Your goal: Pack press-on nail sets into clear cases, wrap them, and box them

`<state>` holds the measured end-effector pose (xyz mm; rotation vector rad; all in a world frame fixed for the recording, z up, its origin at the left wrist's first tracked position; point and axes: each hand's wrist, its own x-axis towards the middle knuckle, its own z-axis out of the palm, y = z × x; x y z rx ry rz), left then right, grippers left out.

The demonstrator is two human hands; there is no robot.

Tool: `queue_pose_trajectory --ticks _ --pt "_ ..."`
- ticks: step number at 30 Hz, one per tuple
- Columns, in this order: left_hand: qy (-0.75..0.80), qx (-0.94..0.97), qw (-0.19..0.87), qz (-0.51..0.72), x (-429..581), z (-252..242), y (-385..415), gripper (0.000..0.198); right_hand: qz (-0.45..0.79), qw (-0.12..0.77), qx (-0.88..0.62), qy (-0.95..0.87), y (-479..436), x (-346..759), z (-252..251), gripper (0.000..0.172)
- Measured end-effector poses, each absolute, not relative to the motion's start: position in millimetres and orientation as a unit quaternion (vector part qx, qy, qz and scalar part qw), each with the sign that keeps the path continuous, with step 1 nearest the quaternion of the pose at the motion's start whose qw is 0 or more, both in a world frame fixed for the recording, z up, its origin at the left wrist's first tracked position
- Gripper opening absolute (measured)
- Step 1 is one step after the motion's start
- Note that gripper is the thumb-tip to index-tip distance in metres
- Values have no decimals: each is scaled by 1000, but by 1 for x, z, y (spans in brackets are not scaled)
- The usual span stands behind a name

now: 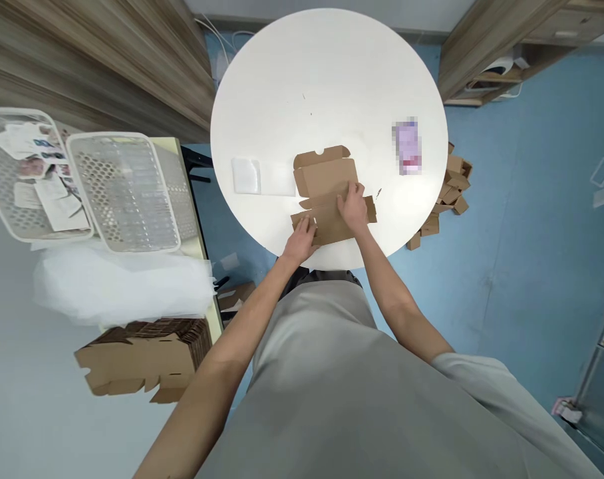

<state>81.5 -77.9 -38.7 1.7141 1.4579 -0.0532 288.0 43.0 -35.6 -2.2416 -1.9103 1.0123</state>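
Two bare hands on one piece of cardboard here. The unfolded brown box blank (328, 178) lies on the white round table (326, 73), close to the edge nearest the person. Left hand (300, 243) is on its near left corner, right hand (353, 209) is on the right side by the middle crease, thumb out from the fingers. Fingers look a bit bent on top of the card, but from this high up I honestly can't tell if either hand is pinching it. I'd guess it's super light, stiff across the panels, bendy at the creases, not slippery. Best grip is probably the panel edges near a fold, since the small flaps could crumple. Flat white packet (245, 176) sits off to the left.
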Motion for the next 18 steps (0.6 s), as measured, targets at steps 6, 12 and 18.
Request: queue_pose_trajectory --ticks 6,12,18 --pt "580 698 419 -13 85 -43 -77 66 320 28 -761 -564 45 304 -42 62" --pt "556 707 437 -4 74 -51 -68 70 400 126 -722 -550 39 327 -51 67" --pt "557 704 439 27 73 -60 -71 76 462 131 -664 -573 17 342 -43 88"
